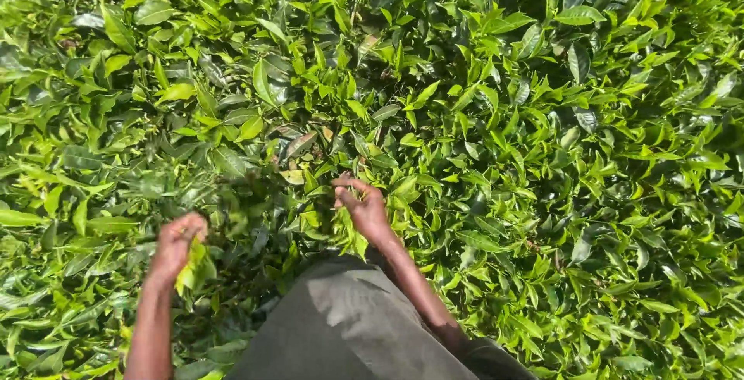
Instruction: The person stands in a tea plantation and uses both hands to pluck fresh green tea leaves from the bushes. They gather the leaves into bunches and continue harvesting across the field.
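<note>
Nearest the camera, at the bottom edge, a grey cloth garment [349,330] covers the person's front, with a bare forearm rising on either side of it. The left hand [177,244] sits low and to the left, blurred by motion, its fingers [190,229] closed around a small bunch of picked leaves [195,265], pale yellow-green, which hang from the fist toward the garment. A little farther out and to the right, the right hand [364,208] reaches into the top of the bush, palm turned left, with the fingers curled narrowly over a cluster of young shoots [341,229]; it seems to be pinching them, though the leaves cover the fingertips and the grip itself cannot be made out clearly. A few loose-looking leaves droop just below that hand, touching the wrist. Between the two hands lies a darker, shaded gap in the foliage. Beyond both hands the bush [480,116] spreads across the whole view, a dense flat carpet of glossy leaves, dark green lower down and bright lime at the tips, lit by strong sun, reaching to the far edge and out to both sides.
</note>
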